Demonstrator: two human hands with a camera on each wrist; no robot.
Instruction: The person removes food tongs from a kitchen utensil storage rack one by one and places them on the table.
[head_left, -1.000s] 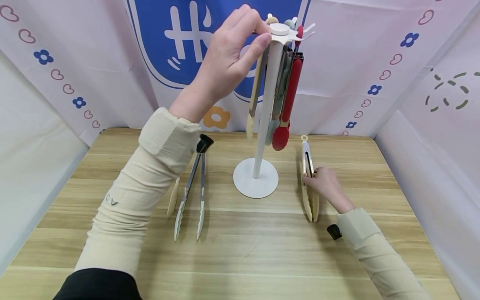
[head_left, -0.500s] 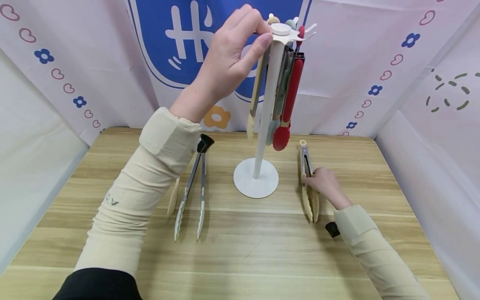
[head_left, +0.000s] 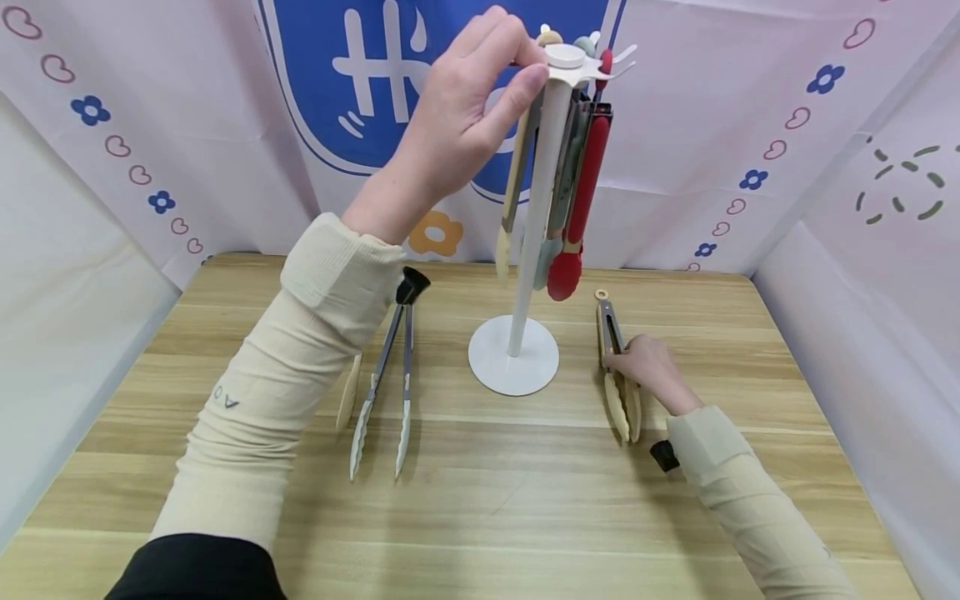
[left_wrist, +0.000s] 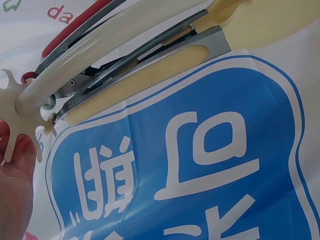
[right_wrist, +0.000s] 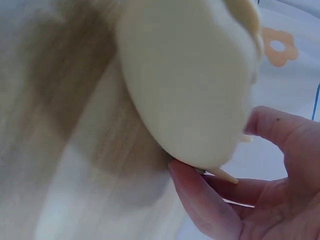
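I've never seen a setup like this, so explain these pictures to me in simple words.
There is no machine here: a person works with two bare hands. The wide view comes from a camera on the head, looking forward and down. The two close views come from cameras on the wrists.

The left hand grips the top of a white stand, where red tongs, grey-green tongs and other tongs hang. The right hand holds cream tongs low at the table; whether they touch it is hard to tell. Spread tongs with pale tips lie left of the stand.
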